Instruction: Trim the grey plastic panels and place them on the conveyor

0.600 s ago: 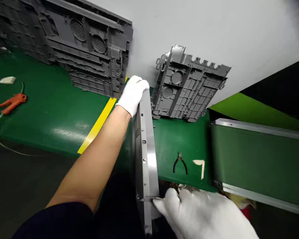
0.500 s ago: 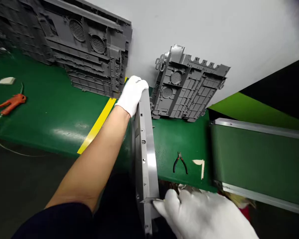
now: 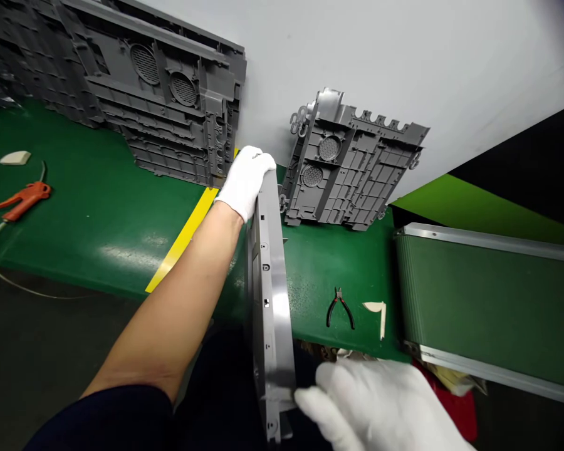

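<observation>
A long grey moulded plastic panel [image 3: 272, 294] stands on edge, seen edge-on, reaching from the green bench toward me. My left hand [image 3: 245, 180], in a white glove, is closed over the panel's far top end. My right hand [image 3: 376, 407], also gloved, is closed against the panel's near lower edge; in the earlier frames it held a thin blade there, which I cannot see now.
Grey moulded panels lean on the white wall: a stack [image 3: 169, 106] at left and a smaller one [image 3: 348, 169] behind my left hand. Small pliers [image 3: 339, 307] and a cream scrap [image 3: 376, 311] lie on the green bench [image 3: 98, 207]. An orange air gun [image 3: 23, 197] is far left. A conveyor [image 3: 484, 300] is right.
My right hand slid down and nearer along the panel's edge. The thin blade seen at the edge before is out of sight. The left hand kept its grip.
</observation>
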Motion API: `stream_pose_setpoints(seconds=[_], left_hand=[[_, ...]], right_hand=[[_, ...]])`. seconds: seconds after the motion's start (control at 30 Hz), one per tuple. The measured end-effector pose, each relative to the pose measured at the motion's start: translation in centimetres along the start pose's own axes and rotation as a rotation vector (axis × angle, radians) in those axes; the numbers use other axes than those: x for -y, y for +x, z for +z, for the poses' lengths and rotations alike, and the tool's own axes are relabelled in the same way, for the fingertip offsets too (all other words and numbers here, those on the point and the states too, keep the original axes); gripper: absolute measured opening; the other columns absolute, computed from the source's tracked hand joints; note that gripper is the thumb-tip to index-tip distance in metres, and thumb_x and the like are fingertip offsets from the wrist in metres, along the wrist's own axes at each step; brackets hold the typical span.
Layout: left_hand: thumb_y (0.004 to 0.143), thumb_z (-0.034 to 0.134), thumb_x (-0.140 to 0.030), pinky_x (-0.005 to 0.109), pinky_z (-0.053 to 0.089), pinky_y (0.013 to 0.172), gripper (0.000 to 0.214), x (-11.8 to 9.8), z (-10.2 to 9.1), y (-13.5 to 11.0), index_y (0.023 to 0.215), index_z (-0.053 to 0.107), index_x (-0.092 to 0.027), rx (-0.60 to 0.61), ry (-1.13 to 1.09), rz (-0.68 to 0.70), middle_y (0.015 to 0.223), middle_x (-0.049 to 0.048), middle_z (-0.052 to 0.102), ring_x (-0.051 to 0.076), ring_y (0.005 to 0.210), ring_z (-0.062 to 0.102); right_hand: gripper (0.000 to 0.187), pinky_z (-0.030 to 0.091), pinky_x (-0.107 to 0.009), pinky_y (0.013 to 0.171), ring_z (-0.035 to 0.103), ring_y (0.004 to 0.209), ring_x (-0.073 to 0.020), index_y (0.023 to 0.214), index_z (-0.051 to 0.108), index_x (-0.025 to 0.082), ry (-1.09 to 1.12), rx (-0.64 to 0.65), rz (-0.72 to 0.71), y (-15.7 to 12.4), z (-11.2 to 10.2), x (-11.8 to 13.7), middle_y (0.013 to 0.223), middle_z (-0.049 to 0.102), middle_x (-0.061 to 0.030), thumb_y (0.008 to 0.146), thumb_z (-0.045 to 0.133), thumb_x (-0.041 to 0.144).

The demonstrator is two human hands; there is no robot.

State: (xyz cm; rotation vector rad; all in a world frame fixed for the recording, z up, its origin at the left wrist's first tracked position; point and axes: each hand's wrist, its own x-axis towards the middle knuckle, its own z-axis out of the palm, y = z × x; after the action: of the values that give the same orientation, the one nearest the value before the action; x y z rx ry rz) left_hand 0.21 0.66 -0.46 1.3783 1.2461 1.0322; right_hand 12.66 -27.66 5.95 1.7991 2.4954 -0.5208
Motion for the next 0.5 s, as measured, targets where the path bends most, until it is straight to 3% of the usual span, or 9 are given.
stream_pose_setpoints(seconds=[0.13, 0.23, 0.3, 0.37, 0.43, 0.5], left_hand=[[0.085, 0.059, -0.005, 0.027, 0.042, 0.088, 0.028, -0.2, 0.1, 0.1, 0.07, 0.041, -0.02, -0.009, -0.017, 0.019, 0.08, -0.0005, 0.047, 0.015, 0.094, 0.054], [0.083, 0.056, 0.0, 0.027, 0.041, 0.083, 0.034, -0.4, 0.3, 0.1, 0.064, 0.036, -0.02, -0.026, -0.066, 0.033, 0.076, -0.0008, 0.046, 0.014, 0.087, 0.052], [0.081, 0.055, 0.001, 0.027, 0.041, 0.078, 0.034, -0.2, 0.4, -0.1, 0.062, 0.035, -0.02, -0.04, -0.122, 0.044, 0.074, -0.0012, 0.045, 0.013, 0.08, 0.049], [0.081, 0.059, -0.003, 0.027, 0.039, 0.072, 0.033, 0.3, 0.5, 0.0, 0.064, 0.037, -0.02, -0.044, -0.189, 0.047, 0.072, -0.0022, 0.043, 0.013, 0.072, 0.045], [0.084, 0.065, -0.015, 0.028, 0.038, 0.068, 0.031, 1.0, 0.5, 0.2, 0.067, 0.039, -0.021, -0.019, -0.258, 0.042, 0.071, -0.0032, 0.041, 0.013, 0.067, 0.04], [0.087, 0.069, -0.031, 0.029, 0.038, 0.067, 0.034, 1.6, 0.3, 0.5, 0.069, 0.041, -0.022, 0.017, -0.302, 0.023, 0.07, -0.0031, 0.041, 0.014, 0.065, 0.039]], right_hand=[[0.048, 0.035, -0.024, 0.048, 0.051, 0.049, -0.0127, 0.069, 0.049, 0.025, 0.408, 0.015, 0.425, 2.6, 0.2, 0.7, 0.058, 0.059, 0.0032, 0.094, 0.056, 0.065], [0.049, 0.033, -0.024, 0.048, 0.048, 0.051, -0.0123, 0.071, 0.051, 0.025, 0.596, 0.162, 0.573, 3.6, 0.6, 1.4, 0.058, 0.057, 0.0054, 0.074, 0.078, 0.066], [0.047, 0.032, -0.024, 0.049, 0.047, 0.052, -0.0119, 0.072, 0.054, 0.024, 0.685, 0.262, 0.567, 3.3, 0.4, 1.0, 0.058, 0.055, 0.0063, 0.07, 0.082, 0.062], [0.046, 0.033, -0.024, 0.051, 0.045, 0.055, -0.0119, 0.071, 0.052, 0.024, 0.752, 0.281, 0.501, 2.7, -0.2, -0.4, 0.06, 0.052, 0.0059, 0.081, 0.072, 0.064], [0.049, 0.035, -0.025, 0.055, 0.042, 0.059, -0.0123, 0.07, 0.046, 0.023, 0.769, 0.186, 0.412, 2.8, -1.0, -2.4, 0.063, 0.047, 0.005, 0.096, 0.05, 0.065], [0.052, 0.037, -0.026, 0.058, 0.04, 0.061, -0.0133, 0.071, 0.042, 0.024, 0.733, 0.059, 0.334, 4.2, -2.0, -4.6, 0.066, 0.044, 0.0043, 0.102, 0.036, 0.064]])
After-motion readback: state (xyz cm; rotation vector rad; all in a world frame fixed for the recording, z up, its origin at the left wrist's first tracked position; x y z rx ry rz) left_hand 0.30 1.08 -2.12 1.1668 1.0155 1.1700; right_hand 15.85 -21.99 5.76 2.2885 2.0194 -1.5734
